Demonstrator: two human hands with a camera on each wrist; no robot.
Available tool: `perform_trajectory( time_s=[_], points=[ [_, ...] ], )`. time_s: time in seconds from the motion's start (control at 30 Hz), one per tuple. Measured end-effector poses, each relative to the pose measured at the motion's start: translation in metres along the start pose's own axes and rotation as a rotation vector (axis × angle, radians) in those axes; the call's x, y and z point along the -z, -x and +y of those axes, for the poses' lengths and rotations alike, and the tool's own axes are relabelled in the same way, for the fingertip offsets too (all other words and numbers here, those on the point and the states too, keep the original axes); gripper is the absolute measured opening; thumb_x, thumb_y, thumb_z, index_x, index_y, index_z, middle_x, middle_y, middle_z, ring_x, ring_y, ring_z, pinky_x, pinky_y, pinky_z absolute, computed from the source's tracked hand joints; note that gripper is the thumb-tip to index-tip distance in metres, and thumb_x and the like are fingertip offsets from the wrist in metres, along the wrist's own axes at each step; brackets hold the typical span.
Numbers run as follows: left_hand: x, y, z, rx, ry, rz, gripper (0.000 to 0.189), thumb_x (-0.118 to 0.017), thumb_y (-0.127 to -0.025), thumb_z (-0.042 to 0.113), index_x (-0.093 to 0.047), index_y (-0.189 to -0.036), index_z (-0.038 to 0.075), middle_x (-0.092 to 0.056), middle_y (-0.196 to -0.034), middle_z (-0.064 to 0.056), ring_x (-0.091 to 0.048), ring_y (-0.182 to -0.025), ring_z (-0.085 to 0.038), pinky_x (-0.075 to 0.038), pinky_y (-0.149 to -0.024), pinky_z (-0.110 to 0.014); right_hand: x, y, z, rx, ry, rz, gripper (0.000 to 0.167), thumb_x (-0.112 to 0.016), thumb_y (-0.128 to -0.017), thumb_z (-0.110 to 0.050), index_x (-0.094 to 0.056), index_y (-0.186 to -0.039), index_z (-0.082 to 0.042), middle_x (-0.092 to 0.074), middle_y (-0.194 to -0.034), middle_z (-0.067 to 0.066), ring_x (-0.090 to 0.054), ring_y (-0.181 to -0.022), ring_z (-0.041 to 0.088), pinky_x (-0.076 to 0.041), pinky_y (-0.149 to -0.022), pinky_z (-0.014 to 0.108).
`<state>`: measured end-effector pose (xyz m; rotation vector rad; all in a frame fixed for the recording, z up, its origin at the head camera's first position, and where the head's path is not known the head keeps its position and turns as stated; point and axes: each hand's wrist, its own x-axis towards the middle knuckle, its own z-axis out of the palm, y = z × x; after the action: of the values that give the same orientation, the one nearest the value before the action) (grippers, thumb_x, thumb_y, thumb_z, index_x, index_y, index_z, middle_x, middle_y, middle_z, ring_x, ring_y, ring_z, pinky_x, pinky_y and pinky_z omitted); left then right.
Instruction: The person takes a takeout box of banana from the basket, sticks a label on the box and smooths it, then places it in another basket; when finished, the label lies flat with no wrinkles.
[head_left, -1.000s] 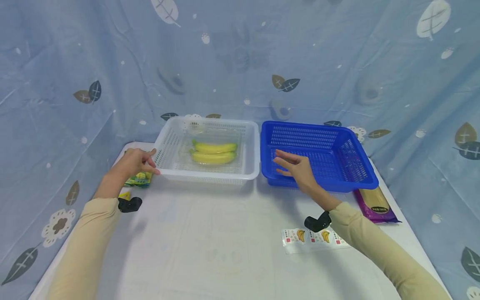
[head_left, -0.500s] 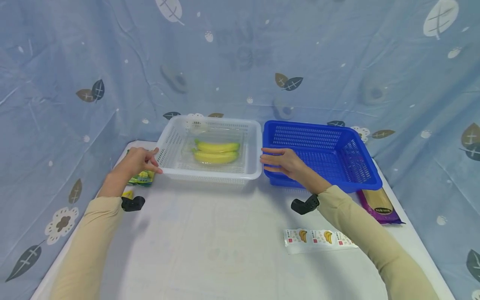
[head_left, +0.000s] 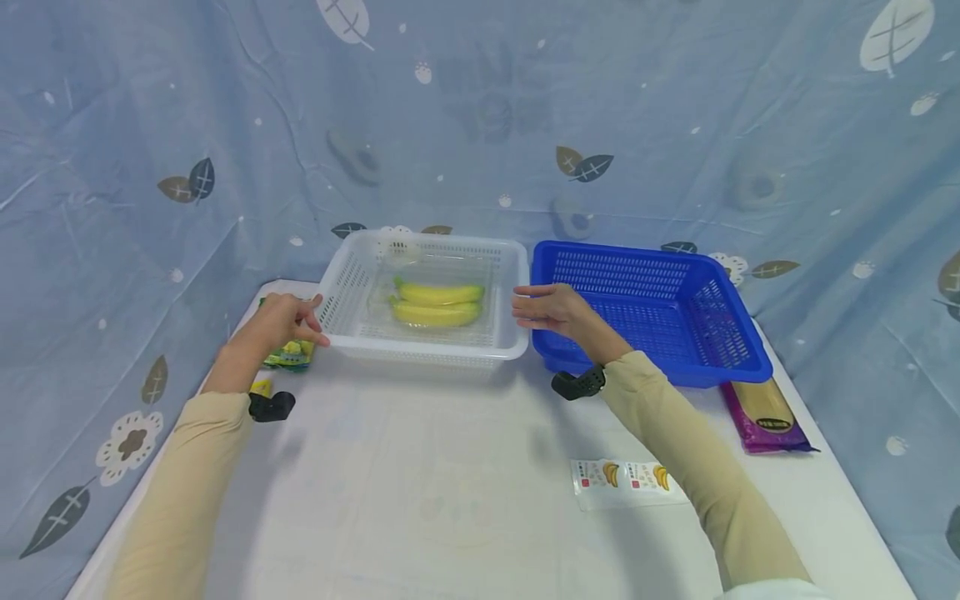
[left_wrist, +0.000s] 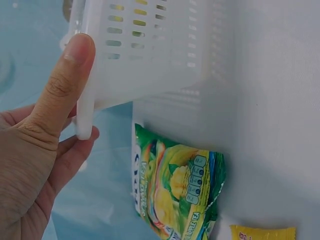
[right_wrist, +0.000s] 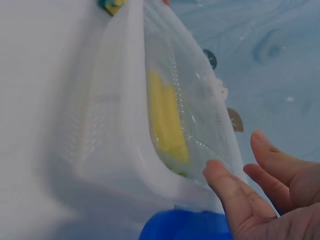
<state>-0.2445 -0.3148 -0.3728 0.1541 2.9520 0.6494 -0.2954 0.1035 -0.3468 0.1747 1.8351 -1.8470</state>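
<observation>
Far on the desk (head_left: 435,517) were the blue basket (head_left: 622,275) and, left of it, the white basket (head_left: 420,347), the left hand (head_left: 281,323) pinching its left rim, the right hand (head_left: 553,308) straight-fingered beside its right, and only the left wrist view clearly showed print on the green packet (left_wrist: 175,185).

One white plastic basket (head_left: 420,347), one blue plastic basket (head_left: 622,251), two yellow bananas (head_left: 437,313), three packets (purple (head_left: 767,415), green (left_wrist: 180,185), yellow (left_wrist: 263,233)), one white label strip (head_left: 626,485), two hands (head_left: 276,323) (head_left: 553,308).
</observation>
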Motion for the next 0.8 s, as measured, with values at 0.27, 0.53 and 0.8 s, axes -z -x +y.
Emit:
perform_trajectory(
  time_s=[0.27,0.53,0.8],
  points=[
    [0.0,-0.001,-0.001,-0.004,-0.001,0.003,0.026,-0.082,-0.073,0.022,-0.071,-0.08,0.0,-0.034,-0.145,-0.023,-0.036,-0.064,-0.023,-0.038,-0.063,-0.033,-0.01,-0.011,-0.003,-0.006,0.053,0.033,0.054,-0.063,-0.093,-0.006,-0.042,-0.142,0.001,-0.046,-0.142,0.021,-0.049,-0.126,0.032,-0.05,-0.092,0.032],
    [-0.001,-0.001,0.001,-0.01,-0.001,0.005,0.025,-0.083,-0.072,0.021,-0.071,-0.078,0.0,-0.036,-0.143,-0.023,-0.031,-0.058,-0.019,-0.035,-0.056,-0.029,-0.023,-0.023,-0.002,-0.037,0.086,0.061,0.059,-0.066,-0.09,-0.008,-0.042,-0.143,-0.001,-0.045,-0.143,0.021,-0.048,-0.128,0.032,-0.046,-0.098,0.035],
    [0.001,-0.001,0.002,-0.011,0.004,0.0,0.024,-0.083,-0.072,0.019,-0.071,-0.078,-0.001,-0.035,-0.144,-0.024,-0.03,-0.058,-0.019,-0.034,-0.055,-0.03,-0.038,-0.045,0.004,-0.09,0.116,0.096,0.071,-0.069,-0.088,-0.006,-0.032,-0.149,-0.005,-0.03,-0.152,0.02,-0.033,-0.138,0.03,-0.041,-0.104,0.038]
  ],
)
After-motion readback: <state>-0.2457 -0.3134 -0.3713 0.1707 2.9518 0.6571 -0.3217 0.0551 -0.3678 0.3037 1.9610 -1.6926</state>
